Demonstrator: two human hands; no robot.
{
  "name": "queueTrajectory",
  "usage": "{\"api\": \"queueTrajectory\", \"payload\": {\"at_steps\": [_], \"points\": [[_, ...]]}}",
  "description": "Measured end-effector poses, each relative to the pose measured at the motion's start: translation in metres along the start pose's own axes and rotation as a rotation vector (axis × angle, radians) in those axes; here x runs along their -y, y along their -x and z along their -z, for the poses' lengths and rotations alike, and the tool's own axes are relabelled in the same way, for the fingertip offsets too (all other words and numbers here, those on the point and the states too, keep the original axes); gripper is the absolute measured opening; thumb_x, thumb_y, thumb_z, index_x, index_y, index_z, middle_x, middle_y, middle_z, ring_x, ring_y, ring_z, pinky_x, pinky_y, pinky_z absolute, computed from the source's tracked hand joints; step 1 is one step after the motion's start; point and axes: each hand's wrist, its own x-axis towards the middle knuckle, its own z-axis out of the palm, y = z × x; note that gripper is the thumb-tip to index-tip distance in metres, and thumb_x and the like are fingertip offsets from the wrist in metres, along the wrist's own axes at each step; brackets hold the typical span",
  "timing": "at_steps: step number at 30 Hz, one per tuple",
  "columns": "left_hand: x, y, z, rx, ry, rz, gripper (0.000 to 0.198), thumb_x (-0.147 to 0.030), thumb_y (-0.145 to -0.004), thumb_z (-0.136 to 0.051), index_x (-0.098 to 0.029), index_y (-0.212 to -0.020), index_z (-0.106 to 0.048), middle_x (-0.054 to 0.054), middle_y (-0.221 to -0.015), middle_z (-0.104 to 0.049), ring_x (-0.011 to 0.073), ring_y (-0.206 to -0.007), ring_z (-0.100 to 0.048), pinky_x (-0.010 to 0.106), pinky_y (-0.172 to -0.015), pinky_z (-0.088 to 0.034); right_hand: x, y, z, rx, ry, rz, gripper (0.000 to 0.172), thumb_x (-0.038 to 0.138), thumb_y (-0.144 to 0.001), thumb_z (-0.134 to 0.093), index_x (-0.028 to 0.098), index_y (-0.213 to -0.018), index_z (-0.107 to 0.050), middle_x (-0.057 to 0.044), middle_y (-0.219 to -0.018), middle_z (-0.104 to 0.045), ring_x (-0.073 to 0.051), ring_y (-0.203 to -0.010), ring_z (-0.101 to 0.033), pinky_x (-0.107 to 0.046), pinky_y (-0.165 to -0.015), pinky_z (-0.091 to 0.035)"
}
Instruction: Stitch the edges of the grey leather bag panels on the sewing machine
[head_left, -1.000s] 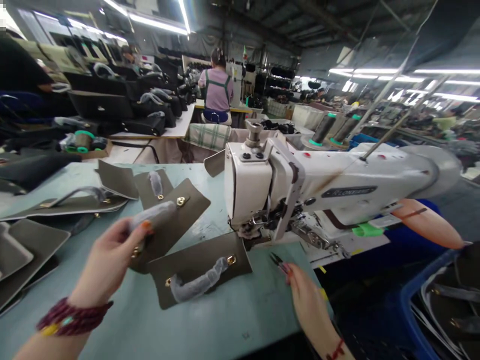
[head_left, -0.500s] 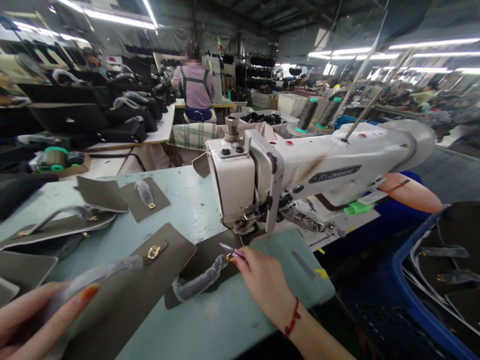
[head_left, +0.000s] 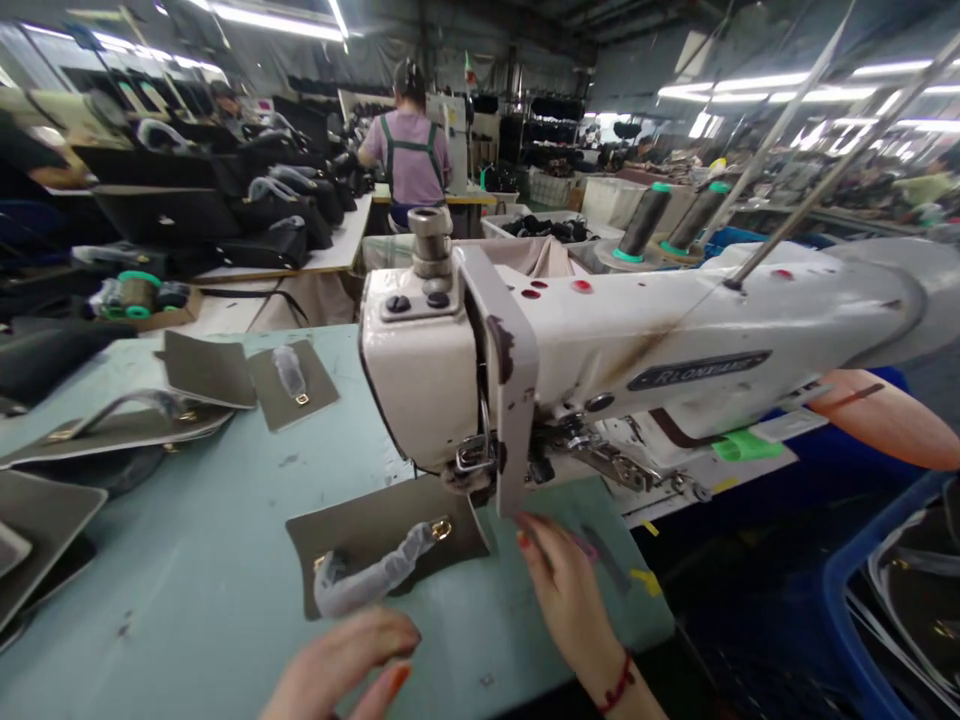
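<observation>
Since the earlier frame, the left hand (head_left: 345, 665) has parted from the piece it held and come inward, bare, thumb and fingers apart. Largest is the white sewing machine (head_left: 652, 325), over the teal table (head_left: 225, 520). Below its head, a grey-brown panel (head_left: 356, 530) lies on the table, far edge partly hidden. The right hand (head_left: 566, 595) is near the panel's right end; whether it grips the pinkish tool (head_left: 589, 547) just beside it, I cannot tell. Smaller are the wrapped handle (head_left: 379, 575) and gold buckle (head_left: 442, 529). Good handling probably means keeping the panel flat, handle leaning nearward, fingertips clear of the machine.
</observation>
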Motion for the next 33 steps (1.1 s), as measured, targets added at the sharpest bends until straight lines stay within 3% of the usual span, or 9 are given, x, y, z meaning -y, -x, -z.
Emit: {"api": "queueTrajectory", "payload": {"at_steps": [3, 6, 8, 11, 14, 17, 20, 24, 33], "points": [[0.017, 0.020, -0.050, -0.098, -0.331, 0.056, 0.077, -0.032, -0.085, -0.061, -0.031, -0.154, -0.027, 0.013, -0.150, -0.048, 0.0363, -0.128, -0.055, 0.046, -0.094, -0.057, 0.028, -0.008, -0.013, 0.069, -0.185, -0.027, 0.032, 0.032, -0.102, -0.043, 0.017, -0.111, -0.069, -0.011, -0.103, -0.074, -0.023, -0.096, -0.069, -0.031, -0.086, -0.052], [0.033, 0.000, -0.066, -0.208, -0.531, 0.064, 0.089, -0.036, -0.087, -0.057, -0.023, -0.157, -0.005, 0.021, -0.163, -0.014, 0.0465, -0.144, -0.025, 0.068, -0.105, -0.038, 0.046, -0.016, -0.025, 0.101, -0.242, -0.068, 0.029, 0.036, -0.100, -0.048, 0.018, -0.107, -0.071, -0.010, -0.096, -0.075, -0.024, -0.089, -0.070, -0.029, -0.078, -0.049], [0.041, -0.030, -0.060, -0.240, -0.578, -0.002, 0.084, -0.037, -0.088, -0.059, -0.024, -0.157, -0.012, 0.023, -0.161, -0.021, 0.0469, -0.145, -0.021, 0.070, -0.108, -0.030, 0.055, -0.020, -0.031, 0.114, -0.263, -0.109, 0.027, 0.036, -0.099, -0.051, 0.019, -0.102, -0.071, -0.009, -0.090, -0.075, -0.023, -0.082, -0.070, -0.027, -0.071, -0.046], [0.051, -0.071, -0.034, -0.163, -0.598, -0.172, 0.063, -0.046, -0.087, -0.059, -0.029, -0.146, -0.043, 0.019, -0.139, -0.053, 0.0411, -0.131, -0.047, 0.061, -0.107, -0.036, 0.065, -0.022, -0.036, 0.111, -0.337, -0.147, 0.030, 0.035, -0.100, -0.048, 0.018, -0.093, -0.071, -0.007, -0.079, -0.072, -0.020, -0.071, -0.065, -0.025, -0.065, -0.043], [0.049, -0.089, -0.003, -0.031, -0.657, -0.247, 0.054, -0.056, -0.084, -0.060, -0.032, -0.132, -0.060, 0.015, -0.124, -0.063, 0.0375, -0.112, -0.058, 0.054, -0.095, -0.047, 0.071, -0.021, -0.040, 0.108, -0.475, -0.178, 0.039, 0.039, -0.101, -0.044, 0.017, -0.082, -0.069, -0.003, -0.068, -0.063, -0.017, -0.065, -0.056, -0.024, -0.061, -0.040], [0.031, -0.093, 0.018, 0.062, -0.738, -0.263, 0.052, -0.061, -0.082, -0.060, -0.034, -0.126, -0.066, 0.014, -0.119, -0.066, 0.0387, -0.103, -0.060, 0.055, -0.087, -0.048, 0.071, -0.019, -0.043, 0.105, -0.624, -0.271, 0.043, 0.045, -0.098, -0.046, 0.015, -0.075, -0.066, 0.000, -0.062, -0.054, -0.013, -0.059, -0.046, -0.022, -0.055, -0.034], [0.005, -0.097, 0.022, 0.084, -0.798, -0.198, 0.048, -0.056, -0.082, -0.062, -0.033, -0.124, -0.068, 0.015, -0.113, -0.068, 0.0403, -0.103, -0.059, 0.055, -0.083, -0.049, 0.068, -0.019, -0.042, 0.112, -0.746, -0.325, 0.042, 0.045, -0.097, -0.049, 0.014, -0.074, -0.066, 0.001, -0.063, -0.053, -0.013, -0.060, -0.044, -0.021, -0.055, -0.033], [-0.018, -0.101, 0.017, 0.095, -0.876, -0.146, 0.044, -0.047, -0.080, -0.067, -0.031, -0.121, -0.070, 0.018, -0.103, -0.070, 0.0434, -0.101, -0.060, 0.055, -0.077, -0.050, 0.063, -0.021, -0.037, 0.128, -0.782, -0.283, 0.038, 0.043, -0.097, -0.051, 0.015, -0.082, -0.073, -0.002, -0.070, -0.062, -0.017, -0.073, -0.054, -0.021, -0.061, -0.040], [-0.021, -0.105, 0.019, 0.125, -0.888, -0.109, 0.037, -0.046, -0.082, -0.065, -0.028, -0.113, -0.073, 0.018, -0.106, -0.068, 0.0419, -0.095, -0.059, 0.056, -0.079, -0.047, 0.063, -0.022, -0.039, 0.096, -0.723, -0.351, 0.039, 0.046, -0.095, -0.053, 0.014, -0.095, -0.075, -0.005, -0.084, -0.070, -0.020, -0.082, -0.060, -0.023, -0.066, -0.044]]}}
